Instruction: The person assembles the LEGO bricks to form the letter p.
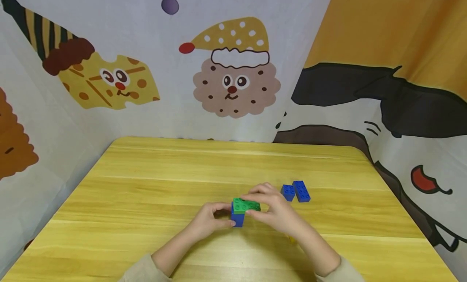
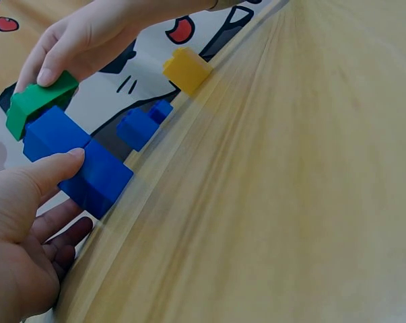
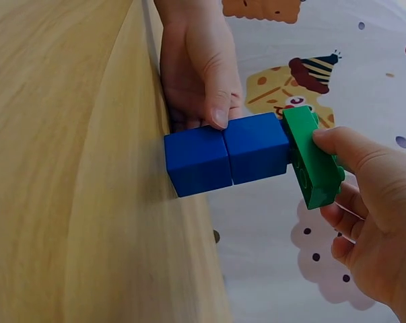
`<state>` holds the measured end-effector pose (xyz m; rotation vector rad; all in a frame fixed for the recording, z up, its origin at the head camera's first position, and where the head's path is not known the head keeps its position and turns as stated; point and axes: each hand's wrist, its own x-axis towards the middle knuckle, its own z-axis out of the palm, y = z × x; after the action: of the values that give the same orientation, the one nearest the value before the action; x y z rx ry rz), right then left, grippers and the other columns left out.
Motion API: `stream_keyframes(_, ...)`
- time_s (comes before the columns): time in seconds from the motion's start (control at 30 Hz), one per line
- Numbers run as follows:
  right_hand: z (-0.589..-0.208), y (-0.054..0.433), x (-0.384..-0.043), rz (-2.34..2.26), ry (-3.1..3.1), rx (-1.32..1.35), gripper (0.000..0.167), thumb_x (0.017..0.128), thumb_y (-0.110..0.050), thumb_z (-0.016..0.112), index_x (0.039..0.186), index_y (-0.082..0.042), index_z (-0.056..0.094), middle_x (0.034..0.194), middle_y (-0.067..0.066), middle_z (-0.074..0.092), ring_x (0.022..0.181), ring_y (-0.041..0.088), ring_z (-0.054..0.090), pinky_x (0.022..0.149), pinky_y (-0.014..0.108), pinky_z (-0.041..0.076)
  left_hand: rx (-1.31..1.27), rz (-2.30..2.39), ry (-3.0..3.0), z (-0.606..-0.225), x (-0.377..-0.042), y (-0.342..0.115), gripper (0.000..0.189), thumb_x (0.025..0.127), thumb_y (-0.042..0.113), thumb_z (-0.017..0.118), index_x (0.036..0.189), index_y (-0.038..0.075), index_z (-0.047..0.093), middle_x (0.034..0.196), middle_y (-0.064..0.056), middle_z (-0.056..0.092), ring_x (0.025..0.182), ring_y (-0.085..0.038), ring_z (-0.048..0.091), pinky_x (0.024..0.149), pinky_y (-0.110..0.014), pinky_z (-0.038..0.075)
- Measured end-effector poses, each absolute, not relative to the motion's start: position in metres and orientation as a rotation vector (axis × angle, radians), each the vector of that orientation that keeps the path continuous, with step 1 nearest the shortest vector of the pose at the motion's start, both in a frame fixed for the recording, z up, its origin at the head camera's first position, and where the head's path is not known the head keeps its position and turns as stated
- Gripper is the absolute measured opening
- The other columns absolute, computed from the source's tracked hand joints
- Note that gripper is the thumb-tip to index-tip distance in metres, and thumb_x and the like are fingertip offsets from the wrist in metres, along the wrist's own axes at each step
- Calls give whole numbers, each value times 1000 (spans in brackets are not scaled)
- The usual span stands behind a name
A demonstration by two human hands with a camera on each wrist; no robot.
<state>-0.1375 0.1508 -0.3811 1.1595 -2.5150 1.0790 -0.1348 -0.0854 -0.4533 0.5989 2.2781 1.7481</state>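
Two blue bricks (image 3: pixel 226 155), one on top of the other, form a short upright stack on the table. My left hand (image 1: pixel 208 222) holds this stack, thumb on its near side by the seam between the bricks. Between the thumb and fingers of my right hand (image 1: pixel 274 205) is a longer green brick (image 3: pixel 312 156). One end of the green brick lies over the studs of the upper blue brick, slightly tilted in the right wrist view, while its other end sticks out to the right past the stack.
Right of my hands, a small blue brick (image 1: pixel 288 192) stands beside a longer blue brick (image 1: pixel 301 191). A yellow brick (image 2: pixel 187 70) sits nearer, mostly hidden by my right forearm in the head view. Beyond the wooden table (image 1: pixel 175 164) hangs a printed cloth (image 1: pixel 168 119).
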Motion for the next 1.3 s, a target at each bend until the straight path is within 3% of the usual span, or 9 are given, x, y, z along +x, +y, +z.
stream_keyframes(0.47,-382,147,-140,1076,-2530,1180,35,83,-17,76,117,-14,70,109,-8,60,100,12,49,77,31,48,607,1728,2292,-453,-136,-86,40,81,21,78,117,8,67,113,1,67,107,-21,58,94,-46,42)
stream_keyframes(0.7,-381,147,-140,1100,-2557,1176,35,83,-15,76,117,-13,70,108,-6,59,99,12,49,73,36,51,619,1734,2288,-454,-137,-87,40,81,21,78,117,9,67,113,1,67,108,-20,58,95,-45,42)
stream_keyframes(1.03,-377,144,-138,1111,-2648,1142,35,83,-12,76,117,-14,70,106,-5,56,94,14,47,59,22,49,632,1730,2294,-454,-137,-86,40,81,20,78,117,9,67,114,0,67,108,-21,58,95,-46,42)
stream_keyframes(1.3,-375,142,-135,1051,-2674,1143,35,82,-11,76,117,-12,70,105,-4,54,93,13,45,59,20,48,633,1745,2268,-453,-135,-85,39,81,19,78,117,10,67,114,0,66,108,-21,58,96,-46,42)
